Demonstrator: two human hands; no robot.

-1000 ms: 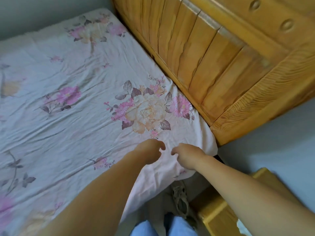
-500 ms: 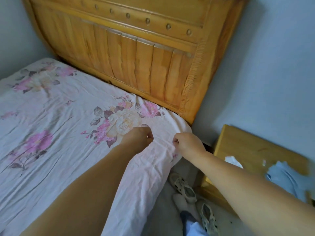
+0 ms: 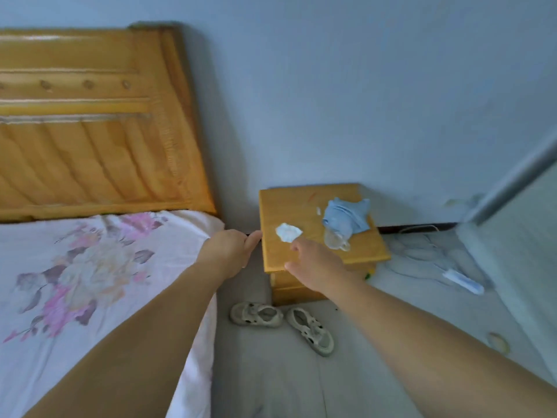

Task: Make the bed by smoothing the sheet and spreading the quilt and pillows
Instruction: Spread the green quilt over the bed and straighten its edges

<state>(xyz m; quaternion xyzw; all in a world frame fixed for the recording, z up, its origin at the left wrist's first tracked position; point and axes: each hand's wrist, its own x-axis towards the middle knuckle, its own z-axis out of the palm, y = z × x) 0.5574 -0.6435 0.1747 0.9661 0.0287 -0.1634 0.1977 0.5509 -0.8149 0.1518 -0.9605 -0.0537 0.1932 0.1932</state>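
One bed is in view, cut off at the left and near edges. Its sheet (image 3: 99,279), white with pink and grey flowers, covers the mattress and hangs over the right side; the print is blurred. No more of the bedding can be made out here. One wooden headboard (image 3: 90,140) stands at the far end, its left part out of frame and its detail smeared by motion.

Two hands are seen, both with bare forearms running out of the near edge. The left hand (image 3: 230,251) is over the far right corner of the sheet, fingers loosely curled with the tips pointing right toward the gap beside the bed. Whether it touches the cloth cannot be told; it holds nothing visible. The right hand (image 3: 313,263) is in front of the near left part of the bedside table (image 3: 304,206), fingers relaxed and spread a little, gripping nothing. It hides part of the table's front edge.

One bedside table stands right of the bed, against the far wall. On it lie one crumpled white paper (image 3: 287,231), one blue cloth (image 3: 346,217) and one clear item (image 3: 336,241) partly under the cloth, too indistinct to name.

On the floor: two pale shoes (image 3: 283,322) near the table, and white cables (image 3: 428,254), tangled, to the right; their count cannot be told.
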